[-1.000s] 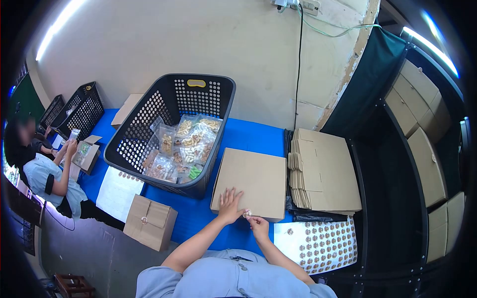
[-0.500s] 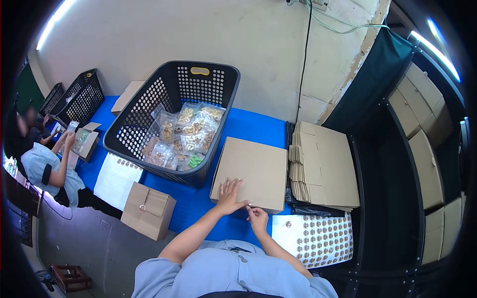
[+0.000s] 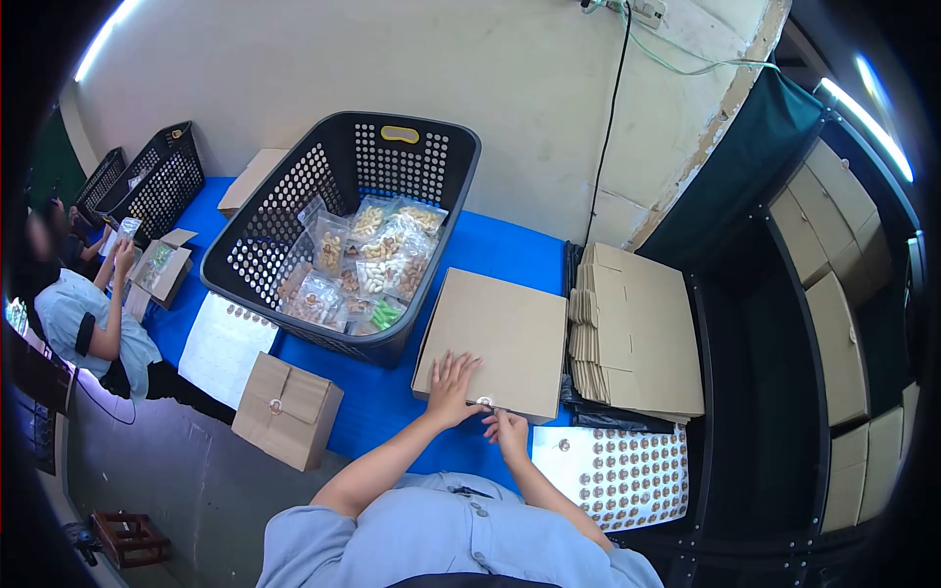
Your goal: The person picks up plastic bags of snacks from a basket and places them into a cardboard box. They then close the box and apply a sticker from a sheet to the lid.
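A closed brown cardboard box [image 3: 495, 333] lies on the blue-covered table in front of me. My left hand [image 3: 452, 389] rests flat on its lid near the front left corner, fingers spread, the thumb pointing towards the front edge. A small round sticker [image 3: 484, 401] shows at that edge beside the thumb. Just below the sticker, my right hand [image 3: 507, 432] is closed with bent fingers against the front side of the box; whatever its fingertips hold, if anything, is hidden. To the right lies a sheet of round stickers [image 3: 632, 470], with a bare part at its left.
A large black basket [image 3: 392, 343] of bagged snacks stands at the back left. Flat cardboard boxes [image 3: 647, 333] are stacked right. A box closed with a sticker [image 3: 286, 412] sits front left. Another person [image 3: 93, 314] handles a packet at the far left. Shelves [image 3: 755, 372] stand right.
The round sticker at the box's front edge now shows, as my right hand has shifted slightly down. My left hand stays on the lid. The view has tilted a little.
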Action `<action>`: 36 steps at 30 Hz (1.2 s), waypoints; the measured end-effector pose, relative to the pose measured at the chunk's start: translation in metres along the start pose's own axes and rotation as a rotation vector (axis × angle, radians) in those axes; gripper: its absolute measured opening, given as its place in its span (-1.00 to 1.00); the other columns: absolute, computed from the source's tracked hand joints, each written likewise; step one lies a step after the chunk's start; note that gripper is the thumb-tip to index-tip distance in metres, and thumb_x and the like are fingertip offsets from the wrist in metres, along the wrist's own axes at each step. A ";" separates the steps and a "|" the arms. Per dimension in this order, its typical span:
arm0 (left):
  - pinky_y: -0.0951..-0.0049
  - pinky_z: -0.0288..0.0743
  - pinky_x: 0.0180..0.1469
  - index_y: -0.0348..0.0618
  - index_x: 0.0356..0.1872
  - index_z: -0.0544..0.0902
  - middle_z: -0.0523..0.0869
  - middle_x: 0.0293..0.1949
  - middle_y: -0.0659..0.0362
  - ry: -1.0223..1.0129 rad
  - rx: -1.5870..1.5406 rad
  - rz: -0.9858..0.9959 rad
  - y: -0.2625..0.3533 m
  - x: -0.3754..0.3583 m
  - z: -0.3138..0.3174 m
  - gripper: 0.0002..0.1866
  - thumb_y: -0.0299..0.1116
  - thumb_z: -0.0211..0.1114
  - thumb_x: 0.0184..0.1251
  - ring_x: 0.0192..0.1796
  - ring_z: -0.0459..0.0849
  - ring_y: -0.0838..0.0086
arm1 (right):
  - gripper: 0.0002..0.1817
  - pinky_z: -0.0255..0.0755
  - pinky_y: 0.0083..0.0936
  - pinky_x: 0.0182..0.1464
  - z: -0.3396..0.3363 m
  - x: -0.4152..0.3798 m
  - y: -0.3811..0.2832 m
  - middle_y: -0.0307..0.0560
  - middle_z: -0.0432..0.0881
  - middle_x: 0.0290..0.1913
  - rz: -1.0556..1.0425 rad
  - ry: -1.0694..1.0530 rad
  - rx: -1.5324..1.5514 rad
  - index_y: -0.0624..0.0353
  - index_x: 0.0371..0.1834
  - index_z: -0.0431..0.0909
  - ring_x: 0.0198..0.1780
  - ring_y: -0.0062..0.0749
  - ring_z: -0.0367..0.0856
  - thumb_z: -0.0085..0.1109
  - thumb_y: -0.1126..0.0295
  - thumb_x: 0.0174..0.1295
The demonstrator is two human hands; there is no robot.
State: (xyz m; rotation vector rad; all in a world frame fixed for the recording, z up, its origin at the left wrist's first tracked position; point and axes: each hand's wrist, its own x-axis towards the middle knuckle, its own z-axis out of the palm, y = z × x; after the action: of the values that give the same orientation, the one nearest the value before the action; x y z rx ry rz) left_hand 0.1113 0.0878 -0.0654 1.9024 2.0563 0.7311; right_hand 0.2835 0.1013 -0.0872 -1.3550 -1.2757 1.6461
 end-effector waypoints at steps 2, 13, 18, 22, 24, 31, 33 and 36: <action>-0.17 -0.32 0.50 0.13 0.44 0.19 0.16 0.46 0.04 0.000 0.018 0.011 -0.001 -0.001 0.002 0.01 0.00 0.53 -0.10 0.55 -0.09 -0.02 | -0.52 0.39 -0.62 -0.63 0.008 0.002 -0.005 -0.01 0.63 -0.59 -0.013 -0.024 -0.052 0.39 -0.46 0.66 -0.67 -0.48 0.54 0.09 0.11 0.34; -0.16 -0.29 0.50 0.39 0.41 0.29 0.11 0.47 -0.02 -0.045 0.153 0.041 0.005 -0.001 -0.003 -0.15 -0.07 0.46 0.01 0.53 -0.07 -0.10 | -0.38 0.34 -0.60 -0.53 0.008 0.017 -0.009 -0.08 0.64 -0.58 0.131 -0.114 -0.163 0.25 -0.49 0.65 -0.57 -0.49 0.60 0.03 -0.15 0.33; -0.16 -0.31 0.50 0.45 0.40 0.31 0.09 0.48 -0.01 -0.035 0.121 0.046 0.003 -0.001 -0.001 -0.15 -0.02 0.46 -0.03 0.54 -0.10 -0.08 | -0.39 0.33 -0.58 -0.45 0.000 0.022 0.001 -0.11 0.66 -0.56 0.115 -0.198 -0.120 0.23 -0.42 0.66 -0.50 -0.50 0.62 -0.12 -0.11 0.41; -0.16 -0.31 0.50 0.44 0.39 0.33 0.10 0.48 -0.01 -0.051 0.091 0.039 0.004 0.000 -0.009 -0.14 0.03 0.48 -0.05 0.54 -0.11 -0.08 | -0.29 0.34 -0.61 -0.47 -0.007 0.020 0.002 -0.08 0.67 -0.56 0.157 -0.197 -0.096 0.25 -0.40 0.66 -0.51 -0.50 0.62 -0.28 -0.18 0.43; -0.16 -0.35 0.50 0.41 0.37 0.36 0.12 0.47 -0.03 -0.071 0.046 0.032 0.007 -0.001 -0.014 -0.15 0.11 0.47 -0.06 0.54 -0.12 -0.08 | -0.25 0.34 -0.62 -0.47 -0.017 0.019 0.000 -0.07 0.67 -0.57 0.198 -0.172 -0.071 0.27 -0.42 0.66 -0.52 -0.49 0.62 -0.32 -0.20 0.42; -0.15 -0.29 0.50 0.40 0.34 0.41 0.17 0.46 -0.01 -0.010 0.048 0.010 0.010 0.000 -0.007 -0.17 0.19 0.45 -0.07 0.53 -0.06 -0.07 | -0.23 0.37 -0.61 -0.49 -0.027 0.014 -0.005 -0.02 0.66 -0.60 0.204 -0.100 -0.190 0.34 -0.46 0.66 -0.55 -0.44 0.63 -0.28 -0.19 0.41; -0.17 -0.25 0.49 0.41 0.35 0.39 0.18 0.45 0.01 0.022 0.079 0.032 0.009 -0.001 -0.004 -0.18 0.12 0.46 -0.05 0.52 -0.01 -0.07 | -0.25 0.39 -0.60 -0.49 -0.018 0.010 -0.007 -0.01 0.65 -0.60 0.182 -0.118 -0.203 0.35 -0.45 0.66 -0.55 -0.43 0.64 -0.24 -0.18 0.41; -0.17 -0.22 0.48 0.42 0.36 0.38 0.18 0.45 0.01 0.017 0.132 0.044 0.007 -0.001 0.000 -0.19 0.04 0.46 -0.02 0.52 0.01 -0.07 | -0.28 0.44 -0.58 -0.49 0.000 0.006 -0.020 -0.01 0.63 -0.63 0.129 -0.137 -0.197 0.36 -0.52 0.65 -0.57 -0.40 0.65 -0.02 -0.20 0.32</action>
State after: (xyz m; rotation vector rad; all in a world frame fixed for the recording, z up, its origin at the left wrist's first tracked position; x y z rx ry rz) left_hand 0.1176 0.0867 -0.0624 2.0236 2.1279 0.6374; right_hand 0.2799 0.1124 -0.0706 -1.4889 -1.4901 1.7640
